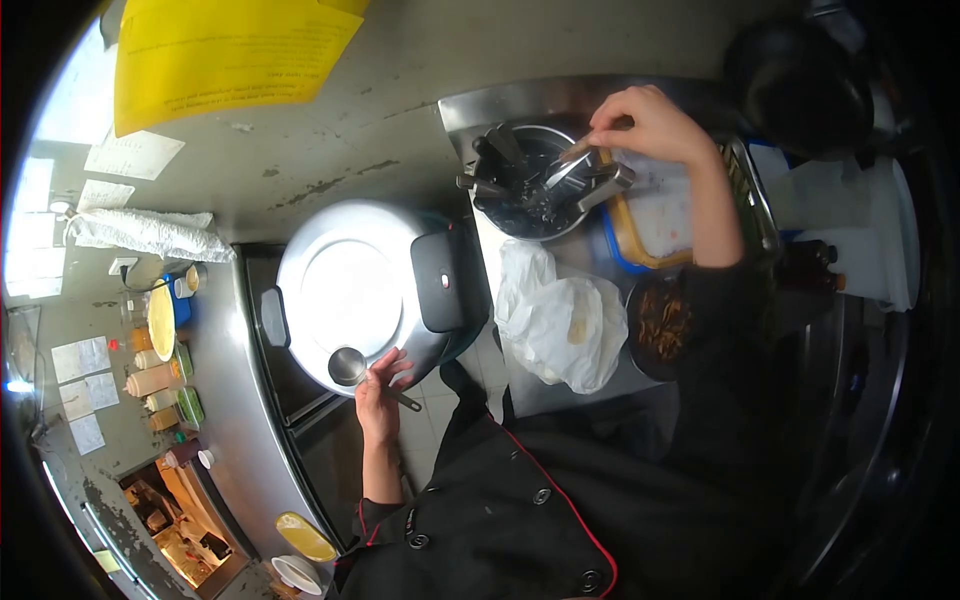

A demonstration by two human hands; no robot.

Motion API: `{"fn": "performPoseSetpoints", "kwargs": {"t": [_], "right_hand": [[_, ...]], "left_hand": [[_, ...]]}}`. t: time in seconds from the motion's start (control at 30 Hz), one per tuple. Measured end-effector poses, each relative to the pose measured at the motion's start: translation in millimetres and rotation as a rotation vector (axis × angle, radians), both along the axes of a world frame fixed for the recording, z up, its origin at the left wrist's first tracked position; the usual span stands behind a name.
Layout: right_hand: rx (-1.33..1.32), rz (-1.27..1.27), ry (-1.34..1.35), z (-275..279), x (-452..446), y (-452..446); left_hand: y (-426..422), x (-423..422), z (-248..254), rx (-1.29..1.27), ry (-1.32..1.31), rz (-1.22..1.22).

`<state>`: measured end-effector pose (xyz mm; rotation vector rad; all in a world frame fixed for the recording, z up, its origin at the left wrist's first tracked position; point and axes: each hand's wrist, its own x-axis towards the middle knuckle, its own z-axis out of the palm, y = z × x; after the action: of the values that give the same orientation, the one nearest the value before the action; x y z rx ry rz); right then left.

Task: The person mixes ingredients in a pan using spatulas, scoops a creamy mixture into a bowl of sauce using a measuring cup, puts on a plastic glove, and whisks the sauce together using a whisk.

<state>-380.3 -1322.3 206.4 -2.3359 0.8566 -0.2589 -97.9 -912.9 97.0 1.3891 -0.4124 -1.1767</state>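
Observation:
My left hand (376, 398) is closed around the handle of a small metal measuring cup (347, 366). The cup is over the near edge of a large silver lidded cooker (352, 275) with black side handles. At the upper right, my right hand (648, 122) pinches the light brown handle of a metal utensil (566, 170). Its tip is down in a round metal pot (530, 236) of dark-looking liquid. Several other handled utensils lean inside that pot. What kind of utensil the right hand holds is unclear.
A white plastic bag (562, 325) lies beside the pot. Close by are a yellow-rimmed container (628, 235) and a dark bowl of brown food (660, 325). A steel counter (232, 370) runs along the left, with several bottles (150, 380) behind. A dark pan (800, 85) is at upper right.

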Motion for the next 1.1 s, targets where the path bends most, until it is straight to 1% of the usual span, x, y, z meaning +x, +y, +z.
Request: {"fn": "performPoseSetpoints", "kwargs": {"t": [0.07,0.13,0.2,0.27,0.37,0.4,0.47,0.53,0.6,0.63,0.73,0.83,0.93,0.97,1.0,1.03,1.07,1.1], "right_hand": [[-0.180,-0.152,-0.014,15,16,27],[-0.459,-0.046,-0.276,8,46,56],[-0.546,0.148,-0.220,0,78,91],[-0.628,0.289,-0.157,-27,97,114],[-0.613,0.366,0.196,-60,108,106],[-0.567,0.350,0.018,-63,102,97],[-0.546,0.238,0.001,-54,92,81],[-0.641,0.173,-0.016,-41,69,56],[-0.551,0.085,0.027,-33,50,40],[-0.538,0.080,0.001,-30,44,39],[-0.524,0.044,0.033,-24,42,47],[-0.752,-0.013,-0.198,-23,45,57],[-0.605,-0.123,-0.321,-26,51,94],[-0.516,-0.087,-0.382,-20,54,116],[-0.435,-0.015,-0.473,-42,62,133],[-0.203,-0.048,-0.441,-39,67,163],[-0.194,0.032,-0.437,-72,81,185],[-0.022,-0.042,-0.292,-63,85,211]], "left_hand": [[-3,0,0,-0.003,-0.003,-0.006],[-11,-1,1,-0.008,-0.008,-0.020],[-19,-4,2,-0.015,-0.005,-0.051],[-28,-8,2,-0.021,-0.003,-0.081],[-36,-11,4,-0.023,-0.007,-0.095],[-37,-11,5,-0.023,-0.007,-0.088],[-33,-9,4,-0.015,-0.012,-0.057],[-26,-2,-1,-0.004,-0.023,-0.030],[-21,3,-5,-0.004,-0.027,0.003],[-19,5,-7,-0.002,-0.026,0.012],[-19,6,-7,0.005,-0.032,0.023],[-24,6,-7,-0.018,-0.048,0.008],[-33,-2,-5,-0.071,-0.044,-0.022],[-35,-6,-5,-0.107,-0.026,-0.023],[-40,-11,-6,-0.151,-0.009,-0.026],[-45,-19,-2,-0.154,-0.040,-0.037],[-51,-24,-3,-0.193,-0.021,-0.056],[-59,-33,-1,-0.252,-0.003,-0.074]]}}
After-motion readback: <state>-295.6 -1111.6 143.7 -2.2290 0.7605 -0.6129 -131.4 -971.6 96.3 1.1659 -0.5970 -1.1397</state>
